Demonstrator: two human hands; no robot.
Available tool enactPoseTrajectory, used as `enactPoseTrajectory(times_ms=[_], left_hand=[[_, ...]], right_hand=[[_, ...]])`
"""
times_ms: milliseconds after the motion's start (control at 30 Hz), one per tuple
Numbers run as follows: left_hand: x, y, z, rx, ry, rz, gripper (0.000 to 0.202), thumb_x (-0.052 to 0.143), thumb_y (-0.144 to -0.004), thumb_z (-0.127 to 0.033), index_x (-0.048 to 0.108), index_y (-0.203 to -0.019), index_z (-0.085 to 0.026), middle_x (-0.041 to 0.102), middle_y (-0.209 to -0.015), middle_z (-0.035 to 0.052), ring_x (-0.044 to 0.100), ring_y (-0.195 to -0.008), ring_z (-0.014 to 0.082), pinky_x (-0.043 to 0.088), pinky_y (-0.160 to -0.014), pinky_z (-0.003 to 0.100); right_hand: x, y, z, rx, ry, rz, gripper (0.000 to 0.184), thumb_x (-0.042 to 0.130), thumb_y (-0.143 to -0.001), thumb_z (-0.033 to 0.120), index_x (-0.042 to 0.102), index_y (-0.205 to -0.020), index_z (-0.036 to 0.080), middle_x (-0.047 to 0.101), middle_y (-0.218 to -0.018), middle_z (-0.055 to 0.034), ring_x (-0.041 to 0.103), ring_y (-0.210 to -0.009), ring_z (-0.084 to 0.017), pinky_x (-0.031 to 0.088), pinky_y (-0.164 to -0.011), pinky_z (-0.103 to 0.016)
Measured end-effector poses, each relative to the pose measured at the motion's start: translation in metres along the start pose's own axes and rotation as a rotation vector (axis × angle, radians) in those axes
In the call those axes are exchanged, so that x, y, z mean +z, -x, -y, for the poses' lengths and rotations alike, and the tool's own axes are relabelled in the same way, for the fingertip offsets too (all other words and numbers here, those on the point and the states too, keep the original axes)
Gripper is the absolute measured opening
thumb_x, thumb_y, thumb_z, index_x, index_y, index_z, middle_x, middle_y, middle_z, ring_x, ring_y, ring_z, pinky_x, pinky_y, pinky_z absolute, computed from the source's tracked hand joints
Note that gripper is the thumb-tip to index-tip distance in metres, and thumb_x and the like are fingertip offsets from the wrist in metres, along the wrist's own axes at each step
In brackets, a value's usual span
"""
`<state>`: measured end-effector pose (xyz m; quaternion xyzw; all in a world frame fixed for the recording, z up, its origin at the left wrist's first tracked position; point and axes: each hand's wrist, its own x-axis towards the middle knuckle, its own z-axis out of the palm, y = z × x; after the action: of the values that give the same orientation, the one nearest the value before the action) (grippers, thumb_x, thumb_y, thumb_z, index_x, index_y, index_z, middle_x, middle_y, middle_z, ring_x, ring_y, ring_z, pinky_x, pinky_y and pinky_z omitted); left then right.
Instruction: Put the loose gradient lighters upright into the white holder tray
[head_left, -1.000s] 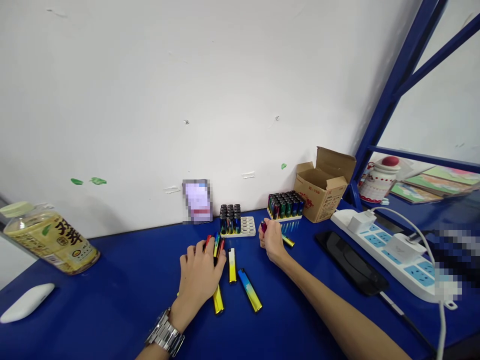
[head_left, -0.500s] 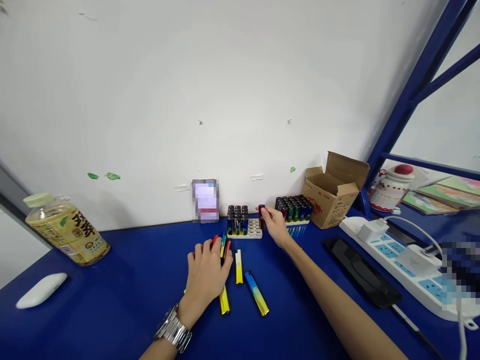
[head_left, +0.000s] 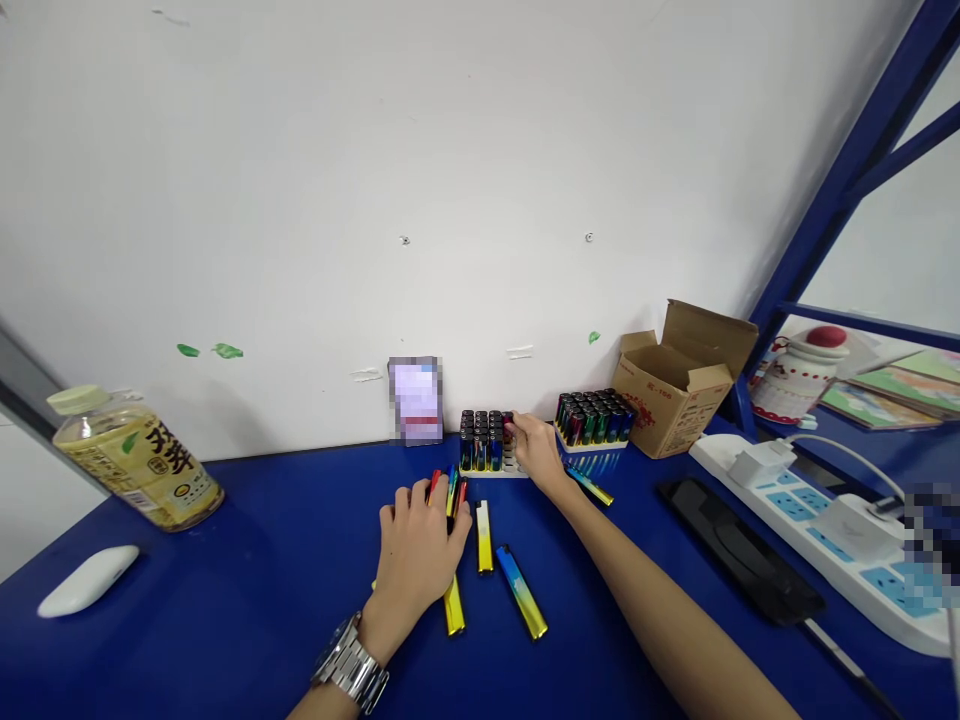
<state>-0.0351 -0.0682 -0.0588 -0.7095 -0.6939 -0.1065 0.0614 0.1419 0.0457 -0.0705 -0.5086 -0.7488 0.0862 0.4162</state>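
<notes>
My right hand (head_left: 534, 445) pinches a dark red lighter (head_left: 508, 425) upright by its top, at the white rack (head_left: 491, 475) near the wall. Rows of upright lighters (head_left: 480, 450) with black tops fill the rack's left part; its holes show on the right. My left hand (head_left: 421, 535) is curled over several lighters (head_left: 451, 490), red and multicoloured ends sticking out past its fingers. A yellow lighter (head_left: 454, 608) shows from under that hand. Beside it lie a white-and-yellow lighter (head_left: 484, 538) and a blue-and-yellow lighter (head_left: 523, 592).
A second rack of lighters (head_left: 592, 418) stands by an open cardboard box (head_left: 667, 400). One more lighter (head_left: 590, 485) lies behind my right forearm. A phone (head_left: 739, 550) and a power strip (head_left: 795, 530) are on the right. A bottle (head_left: 139, 460) and white case (head_left: 88, 582) are left.
My right hand has moved the lighter left, from the rack's right end to beside the filled rows. My left hand stays over its lighters. The view has shifted slightly.
</notes>
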Motion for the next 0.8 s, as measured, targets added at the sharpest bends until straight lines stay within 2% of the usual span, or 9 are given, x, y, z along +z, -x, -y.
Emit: enactPoseTrajectory(times_ms=[67,167,233,333,400,467,600,700,800], left_hand=[[0.001,0.0,0.0,0.006,0.002,-0.003,0.05,0.031,-0.092,-0.042,0.053,-0.129,-0.017,0.057,-0.124,0.0141,0.047,-0.107,0.0301,0.04,-0.085,0.043],[0.002,0.0,0.001,0.009,0.001,-0.003,0.05,0.03,-0.092,-0.042,0.053,-0.129,-0.017,0.057,-0.124,0.0142,0.047,-0.107,0.0303,0.039,-0.085,0.044],[0.002,0.0,0.001,0.006,-0.002,-0.001,0.05,0.031,-0.092,-0.041,0.053,-0.129,-0.016,0.057,-0.124,0.0142,0.047,-0.106,0.0306,0.039,-0.085,0.044],[0.001,0.0,0.0,0.008,-0.004,0.002,0.05,0.031,-0.092,-0.041,0.053,-0.13,-0.017,0.057,-0.123,0.0141,0.048,-0.106,0.0306,0.039,-0.084,0.044],[-0.001,0.0,-0.001,0.008,-0.007,0.003,0.05,0.032,-0.092,-0.041,0.052,-0.13,-0.017,0.057,-0.123,0.0143,0.048,-0.105,0.0304,0.039,-0.084,0.043],[-0.002,0.0,-0.001,0.006,-0.012,0.007,0.049,0.032,-0.092,-0.04,0.052,-0.13,-0.017,0.057,-0.123,0.0144,0.048,-0.105,0.0302,0.039,-0.084,0.043],[-0.004,0.001,-0.002,0.006,-0.029,0.005,0.048,0.033,-0.092,-0.039,0.052,-0.13,-0.017,0.058,-0.122,0.0143,0.048,-0.106,0.0303,0.039,-0.084,0.043],[-0.004,0.002,-0.003,0.009,-0.043,-0.004,0.048,0.034,-0.092,-0.04,0.053,-0.129,-0.016,0.058,-0.122,0.0147,0.049,-0.105,0.0305,0.039,-0.084,0.043],[-0.004,0.001,-0.003,0.01,-0.045,-0.004,0.047,0.034,-0.092,-0.04,0.054,-0.129,-0.017,0.059,-0.122,0.0141,0.05,-0.104,0.0303,0.039,-0.083,0.042]], right_hand=[[0.002,0.003,0.003,0.029,0.084,0.009,0.031,0.031,-0.093,0.025,0.059,-0.089,0.015,0.058,-0.074,-0.0076,0.054,-0.074,-0.02,0.039,-0.068,-0.027],[0.001,0.011,0.013,0.114,0.212,-0.136,0.035,0.03,-0.093,0.029,0.057,-0.108,0.011,0.061,-0.088,-0.0123,0.054,-0.089,-0.024,0.04,-0.077,-0.032],[-0.005,0.018,0.027,0.189,0.266,-0.199,0.035,0.031,-0.092,0.029,0.058,-0.106,0.011,0.062,-0.093,-0.014,0.055,-0.093,-0.026,0.04,-0.079,-0.034],[-0.019,0.029,0.052,0.253,0.322,0.088,0.026,0.044,-0.084,0.035,0.064,-0.087,0.017,0.064,-0.074,-0.0084,0.06,-0.075,-0.024,0.041,-0.069,-0.033],[-0.026,0.037,0.068,0.3,0.347,0.364,0.025,0.054,-0.076,0.04,0.065,-0.073,0.018,0.066,-0.073,-0.0103,0.062,-0.072,-0.026,0.042,-0.064,-0.033],[-0.029,0.044,0.08,0.267,0.36,0.518,0.03,0.056,-0.073,0.046,0.067,-0.07,0.018,0.067,-0.076,-0.0131,0.064,-0.074,-0.029,0.042,-0.062,-0.035],[-0.027,0.052,0.087,0.239,0.304,0.574,0.027,0.055,-0.072,0.043,0.066,-0.064,0.019,0.067,-0.069,-0.0107,0.064,-0.069,-0.028,0.04,-0.055,-0.031],[-0.025,0.048,0.082,0.249,0.154,0.504,0.025,0.056,-0.072,0.035,0.06,-0.052,0.019,0.062,-0.057,-0.0062,0.06,-0.058,-0.02,0.035,-0.05,-0.026],[-0.027,0.043,0.075,0.215,0.058,0.414,0.019,0.055,-0.072,0.027,0.061,-0.056,0.019,0.062,-0.057,-0.003,0.058,-0.056,-0.015,0.035,-0.052,-0.024]])
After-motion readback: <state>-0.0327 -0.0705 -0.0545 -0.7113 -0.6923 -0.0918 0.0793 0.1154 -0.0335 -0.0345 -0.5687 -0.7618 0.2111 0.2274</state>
